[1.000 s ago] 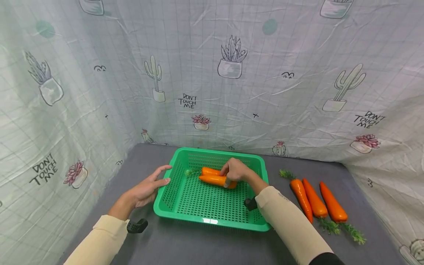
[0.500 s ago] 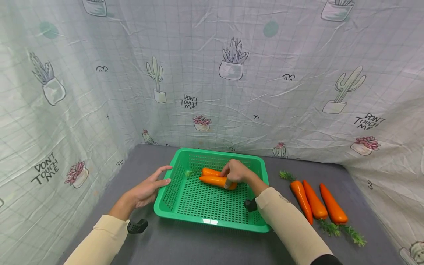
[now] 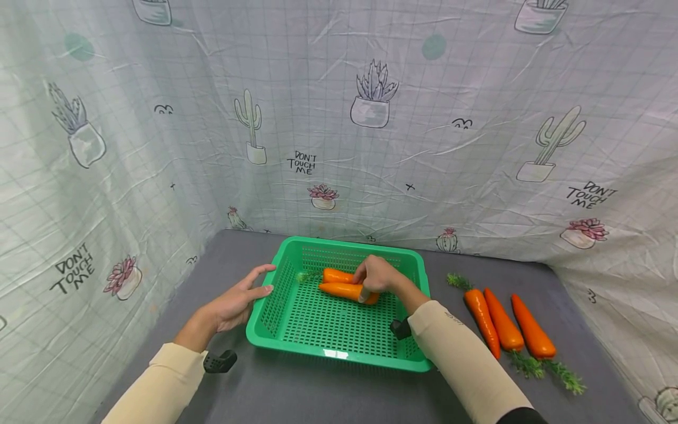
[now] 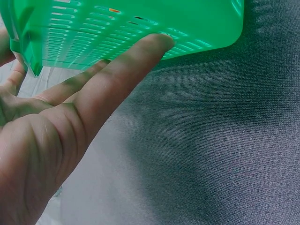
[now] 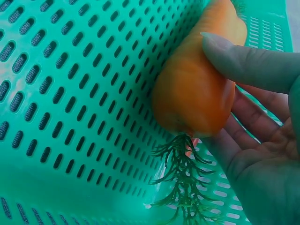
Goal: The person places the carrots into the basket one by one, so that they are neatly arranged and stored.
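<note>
Inside the green plastic basket, two orange carrots lie side by side. My right hand holds the nearer carrot by its thick end; the right wrist view shows the thumb across that carrot, fingers on its far side and feathery green leaves below. The farther carrot is partly hidden by this hand. At the basket's left side, my left hand has thumb and index tips on the rim. Its other fingers reach out straight against the outer wall.
On the grey table right of the basket lie three more carrots: a left one, a middle one and a right one. A curtain printed with potted plants hangs behind and at both sides.
The head view has shifted very slightly. Both hands, the basket and the carrots keep their places.
</note>
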Tool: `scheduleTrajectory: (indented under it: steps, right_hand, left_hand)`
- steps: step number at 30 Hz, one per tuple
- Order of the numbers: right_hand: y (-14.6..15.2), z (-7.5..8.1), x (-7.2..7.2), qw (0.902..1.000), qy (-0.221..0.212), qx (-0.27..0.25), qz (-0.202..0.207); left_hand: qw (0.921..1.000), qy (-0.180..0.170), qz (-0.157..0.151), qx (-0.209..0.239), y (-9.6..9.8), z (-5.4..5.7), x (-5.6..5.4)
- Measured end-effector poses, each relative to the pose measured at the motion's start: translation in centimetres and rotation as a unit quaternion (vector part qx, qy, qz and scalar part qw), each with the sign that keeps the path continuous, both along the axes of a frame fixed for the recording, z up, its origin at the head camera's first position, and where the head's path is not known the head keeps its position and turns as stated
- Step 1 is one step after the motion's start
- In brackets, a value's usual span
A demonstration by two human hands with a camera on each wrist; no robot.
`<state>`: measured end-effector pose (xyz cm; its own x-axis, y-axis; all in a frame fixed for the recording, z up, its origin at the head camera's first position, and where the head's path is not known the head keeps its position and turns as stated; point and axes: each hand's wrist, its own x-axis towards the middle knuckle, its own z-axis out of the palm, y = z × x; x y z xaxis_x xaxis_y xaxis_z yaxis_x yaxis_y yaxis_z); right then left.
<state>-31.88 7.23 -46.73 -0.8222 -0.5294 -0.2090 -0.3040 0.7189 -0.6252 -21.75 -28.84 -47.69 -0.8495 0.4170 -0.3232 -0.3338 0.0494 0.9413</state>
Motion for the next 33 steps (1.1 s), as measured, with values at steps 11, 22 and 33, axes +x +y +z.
scheduleTrajectory:
  steps: [11, 22, 33]
  right_hand:
    - [-0.04, -0.05, 0.09, 0.9999, 0.011, 0.000, 0.012]
    - [-0.05, -0.25, 0.20, 0.9996, 0.018, 0.009, 0.018]
    - [-0.06, -0.38, 0.59, 0.9988, 0.032, 0.037, 0.007]
  left_hand:
    - [1.0000, 0.004, -0.005, -0.003, -0.01, 0.18, 0.09]
    - [1.0000, 0.004, -0.003, 0.003, -0.02, 0.30, 0.18]
    - [1.0000, 0.003, -0.007, 0.001, 0.10, 0.41, 0.17]
